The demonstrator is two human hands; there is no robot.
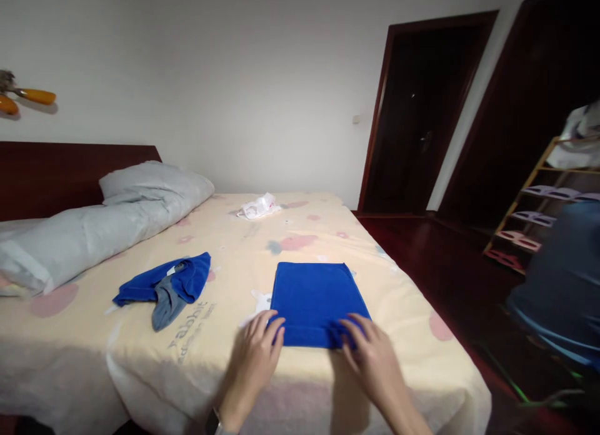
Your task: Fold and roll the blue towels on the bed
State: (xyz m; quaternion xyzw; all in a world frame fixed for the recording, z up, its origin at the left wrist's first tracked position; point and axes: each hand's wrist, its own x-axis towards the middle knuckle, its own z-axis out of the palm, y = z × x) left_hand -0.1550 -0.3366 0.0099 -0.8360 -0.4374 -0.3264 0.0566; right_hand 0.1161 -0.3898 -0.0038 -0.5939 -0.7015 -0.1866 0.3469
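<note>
A square blue cloth [314, 291] lies flat near the bed's front edge, with a narrow band folded along its near side. At its near left corner, my left hand [260, 341] has its fingers curled over the edge. My right hand [368, 347] grips the same near side towards the right corner, thumb and fingers bent around the fabric. Both thumbs are close to the folded band. Further left, a crumpled blue cloth [192, 279] with a small white tag rests on the sheet, partly covered by a grey-blue piece [167, 305].
The bed has a cream patterned sheet [225, 247]. A rolled grey quilt [107, 229] lies by the dark headboard [70, 172]. A white plastic packet [259, 206] sits at the far side. Right of the bed stand a shoe rack [525, 204] and a dark covered object [562, 272].
</note>
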